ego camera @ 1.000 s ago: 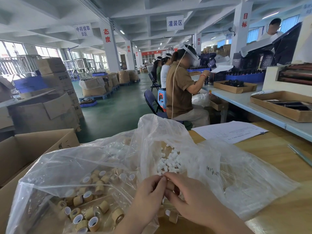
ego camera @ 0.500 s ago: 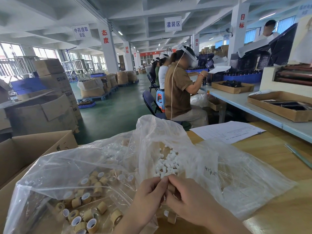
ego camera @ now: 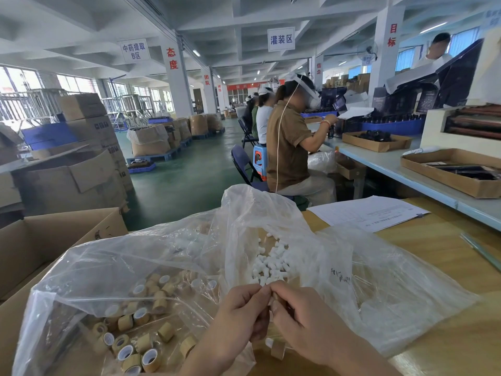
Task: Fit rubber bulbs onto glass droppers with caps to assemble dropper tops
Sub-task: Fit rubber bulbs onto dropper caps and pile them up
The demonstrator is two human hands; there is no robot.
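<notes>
My left hand (ego camera: 238, 313) and my right hand (ego camera: 303, 318) meet at the bottom centre, fingertips pinched together on a small dropper top (ego camera: 273, 301) with a tan cap; most of it is hidden by my fingers. Behind them a clear plastic bag (ego camera: 393, 291) holds a heap of white rubber bulbs (ego camera: 271, 263). To the left another clear bag (ego camera: 89, 270) holds several tan caps (ego camera: 143, 321) with white liners. One assembled dropper top (ego camera: 275, 348) lies on the table under my right hand.
The wooden table (ego camera: 447, 251) carries a paper sheet (ego camera: 368, 213) at the back and a glass tube (ego camera: 479, 249) at the right. An open cardboard box (ego camera: 40, 240) stands at my left. Other workers sit at a long bench (ego camera: 393, 169) ahead.
Both hands have stayed together on the small part, with only slight shifts of the fingers. The view has tipped a little.
</notes>
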